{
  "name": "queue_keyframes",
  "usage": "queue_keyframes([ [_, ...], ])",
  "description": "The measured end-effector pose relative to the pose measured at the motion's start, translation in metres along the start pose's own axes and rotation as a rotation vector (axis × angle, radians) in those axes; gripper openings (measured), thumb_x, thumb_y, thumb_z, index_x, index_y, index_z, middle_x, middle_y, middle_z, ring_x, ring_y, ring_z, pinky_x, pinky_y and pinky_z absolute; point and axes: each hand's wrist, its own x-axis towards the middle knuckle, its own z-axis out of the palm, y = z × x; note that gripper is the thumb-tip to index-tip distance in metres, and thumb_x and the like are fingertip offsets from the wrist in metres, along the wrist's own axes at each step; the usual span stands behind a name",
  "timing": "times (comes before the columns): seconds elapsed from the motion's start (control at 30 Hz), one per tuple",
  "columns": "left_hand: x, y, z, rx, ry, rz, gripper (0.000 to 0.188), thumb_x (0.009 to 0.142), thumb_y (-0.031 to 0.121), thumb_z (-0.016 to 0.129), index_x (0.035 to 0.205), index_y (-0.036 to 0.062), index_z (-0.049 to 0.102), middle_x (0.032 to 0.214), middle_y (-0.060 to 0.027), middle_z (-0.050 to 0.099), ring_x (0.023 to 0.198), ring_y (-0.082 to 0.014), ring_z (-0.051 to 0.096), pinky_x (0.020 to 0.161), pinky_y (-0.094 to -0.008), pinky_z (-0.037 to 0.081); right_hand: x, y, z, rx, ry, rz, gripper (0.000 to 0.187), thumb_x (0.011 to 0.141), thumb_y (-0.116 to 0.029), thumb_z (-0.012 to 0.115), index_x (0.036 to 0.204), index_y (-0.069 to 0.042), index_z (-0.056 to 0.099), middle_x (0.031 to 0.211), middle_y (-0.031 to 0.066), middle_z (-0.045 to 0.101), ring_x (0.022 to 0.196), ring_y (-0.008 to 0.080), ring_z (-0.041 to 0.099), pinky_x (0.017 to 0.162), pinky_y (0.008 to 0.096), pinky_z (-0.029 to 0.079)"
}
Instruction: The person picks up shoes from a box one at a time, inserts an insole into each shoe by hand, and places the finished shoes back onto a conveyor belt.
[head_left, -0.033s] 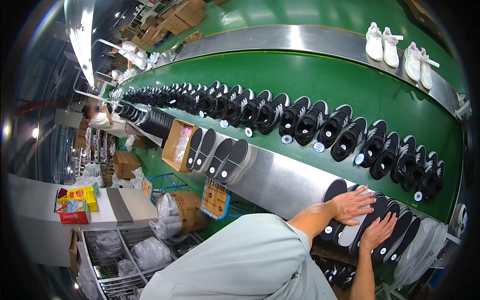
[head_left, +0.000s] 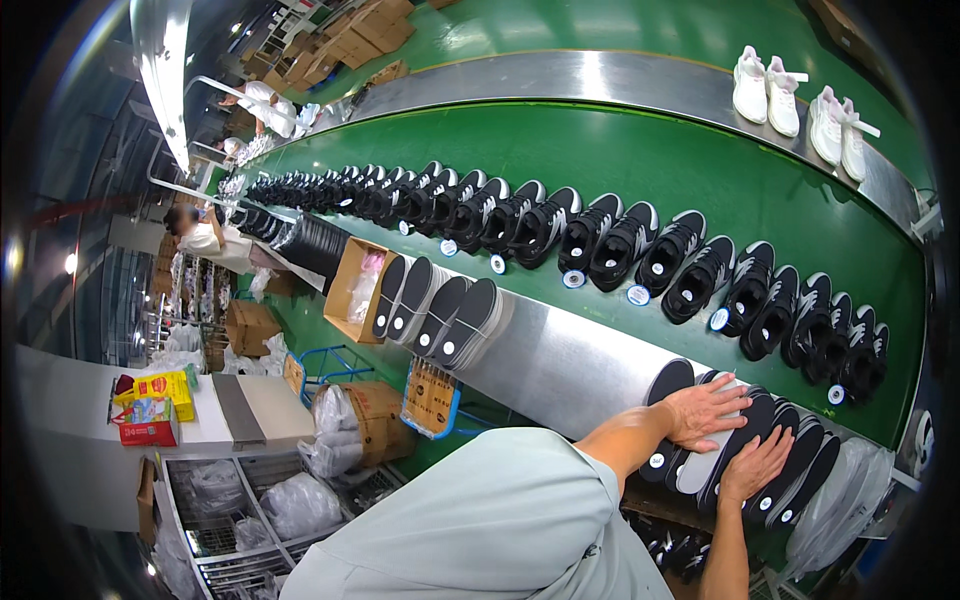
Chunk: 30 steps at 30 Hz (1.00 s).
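Several black insoles (head_left: 672, 376) with round white stickers at their heels lie in a row of stacks along the right end of a metal ledge. My left hand (head_left: 705, 413) rests palm down across them, fingers spread. Under and beside it, one insole (head_left: 703, 466) shows a pale grey face. Just to the right, my right hand (head_left: 756, 467) lies on the neighbouring black insoles with its fingers stretched out. Neither hand is wrapped round anything. More dark insoles (head_left: 820, 465) fan out to the right of my right hand.
Black shoes (head_left: 705, 275) stand in a long line on the green belt (head_left: 640, 150). Banded insole stacks (head_left: 470, 325) and a cardboard box (head_left: 352, 290) sit farther left on the metal ledge (head_left: 560, 350). White shoes (head_left: 780, 97) stand on the far rail; clear plastic bags (head_left: 845, 490) hang at right.
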Motion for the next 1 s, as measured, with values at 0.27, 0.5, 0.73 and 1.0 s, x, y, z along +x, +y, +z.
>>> queue_keyframes([
  [0.27,-0.003,0.002,-0.001,-0.027,0.035,0.002,0.074,0.085,0.054,0.063,0.142,0.0097,0.049,0.156,-0.0192,0.036,0.149,-0.0359,0.027,0.123,-0.0583,0.012,-0.003,0.002,0.002,-0.013,0.019,-0.026,0.048,0.102,-0.02,0.051,0.145,-0.002,0.044,0.157,0.0156,0.039,0.145,0.0351,0.035,0.117,0.0486,0.032],
  [0.5,0.004,0.001,0.0,-0.065,0.033,0.003,0.073,0.082,0.05,0.068,0.141,0.0119,0.049,0.154,-0.0167,0.04,0.147,-0.0345,0.032,0.121,-0.0585,0.019,0.006,0.005,-0.01,0.073,-0.051,-0.005,0.055,0.092,-0.02,0.061,0.141,0.001,0.047,0.152,0.0196,0.044,0.142,0.0396,0.038,0.116,0.0513,0.03],
  [0.73,0.003,0.003,-0.021,0.007,-0.1,-0.049,0.068,0.091,0.052,0.057,0.147,0.0143,0.047,0.156,-0.0143,0.038,0.144,-0.0358,0.036,0.121,-0.0561,0.021,0.006,-0.013,-0.012,0.052,-0.022,0.025,0.056,0.087,-0.019,0.065,0.137,0.003,0.049,0.15,0.0223,0.042,0.143,0.0412,0.035,0.117,0.0537,0.029],
  [1.0,0.014,0.009,-0.021,0.063,-0.165,-0.039,0.069,0.091,0.053,0.056,0.147,0.0142,0.047,0.156,-0.0141,0.039,0.146,-0.0333,0.032,0.122,-0.0538,0.018,0.007,-0.008,-0.023,0.103,-0.043,0.08,0.054,0.09,-0.02,0.063,0.137,0.003,0.049,0.15,0.0223,0.041,0.144,0.0409,0.033,0.117,0.0532,0.028],
])
